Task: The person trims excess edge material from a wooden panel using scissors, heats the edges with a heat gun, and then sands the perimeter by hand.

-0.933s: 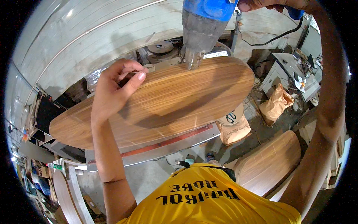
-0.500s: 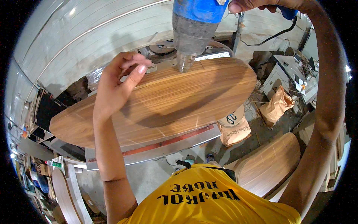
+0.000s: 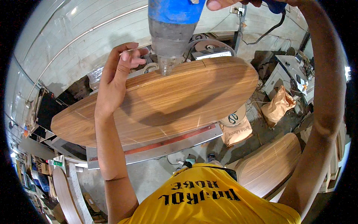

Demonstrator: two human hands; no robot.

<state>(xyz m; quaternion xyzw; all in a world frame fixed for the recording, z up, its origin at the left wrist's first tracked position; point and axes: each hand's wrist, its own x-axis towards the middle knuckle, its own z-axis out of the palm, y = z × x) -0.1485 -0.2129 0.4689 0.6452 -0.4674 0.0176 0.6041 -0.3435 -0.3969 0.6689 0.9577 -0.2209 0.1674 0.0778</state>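
Observation:
A large oval wood-grain board [image 3: 201,87] lies across the middle in front of me. My right hand [image 3: 220,4], cut off by the top edge, is closed on a blue and grey corded heat gun [image 3: 169,35]. Its metal nozzle points down at the board's far edge; whether it touches cannot be told. Left of the nozzle, at that same edge, my left hand [image 3: 116,80] is raised with its thumb drawn in to curled fingers. Something thin and pale may be pinched there, too small to make out.
Under the board runs a metal rail with a red strip [image 3: 175,143]. Paper sacks [image 3: 278,106] stand to the right, near a cluttered cabinet [image 3: 274,84]. More wooden boards [image 3: 270,162] lie at lower right. A dark cord [image 3: 266,35] hangs from the heat gun.
The heat gun has moved left along the board's far edge, closer to my left hand. My left thumb has risen and drawn in to the fingers.

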